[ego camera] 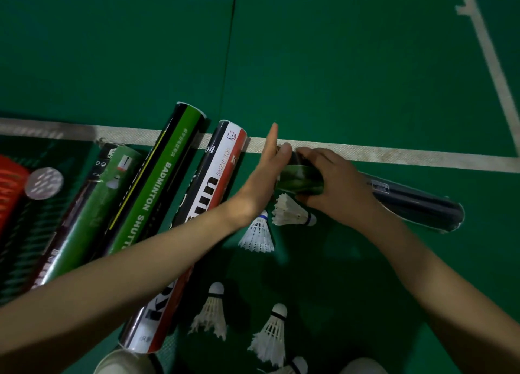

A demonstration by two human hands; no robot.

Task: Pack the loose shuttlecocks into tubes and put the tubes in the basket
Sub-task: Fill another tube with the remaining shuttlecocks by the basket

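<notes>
A dark tube (pixel 416 202) with a green patch near its mouth lies on the green floor, pointing left. My right hand (pixel 337 182) grips it near that open end. My left hand (pixel 266 173) is at the mouth with its fingers straight, palm against the opening; what is inside is hidden. Two loose white shuttlecocks (pixel 292 214) (pixel 259 234) lie just below the hands. Several more shuttlecocks (pixel 212 311) (pixel 271 334) lie nearer to me.
Three tubes lie side by side at the left: a green one (pixel 92 213), a black and green one (pixel 166 182), and a red, white and black one (pixel 197 218). They rest on dark mesh (pixel 17 247), with a round silver lid (pixel 43 183) and a red object (pixel 8 182) beside them. A white court line (pixel 394 154) crosses the floor.
</notes>
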